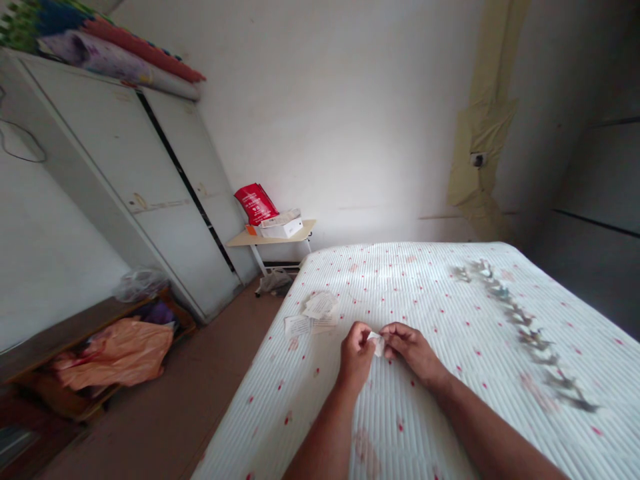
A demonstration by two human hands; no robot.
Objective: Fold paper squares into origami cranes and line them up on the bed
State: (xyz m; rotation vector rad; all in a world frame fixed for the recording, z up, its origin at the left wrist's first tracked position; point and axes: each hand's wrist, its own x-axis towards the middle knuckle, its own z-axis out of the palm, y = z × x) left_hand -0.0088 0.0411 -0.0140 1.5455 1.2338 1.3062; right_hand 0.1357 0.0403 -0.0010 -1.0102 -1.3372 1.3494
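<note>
A small folded piece of white paper (377, 345) is pinched between my two hands, just above the bed. My left hand (357, 353) grips its left side with thumb and fingertips. On the opposite side, the closed fingers of my right hand (407, 347) hold the paper's right edge. Beyond my left hand lie several loose sheets of printed paper (321, 305), partly overlapping. Toward the right of the bed runs a slanting row of several small folded paper figures (525, 317), blurred in detail.
The bed (400, 427) has a white ribbed cover with red dots. Past its far left corner stands a small table (240, 239) bearing a red bag (256, 203) and a white box (284, 229). A grey cabinet (120, 153) and a low wooden bench (40, 343) are at left.
</note>
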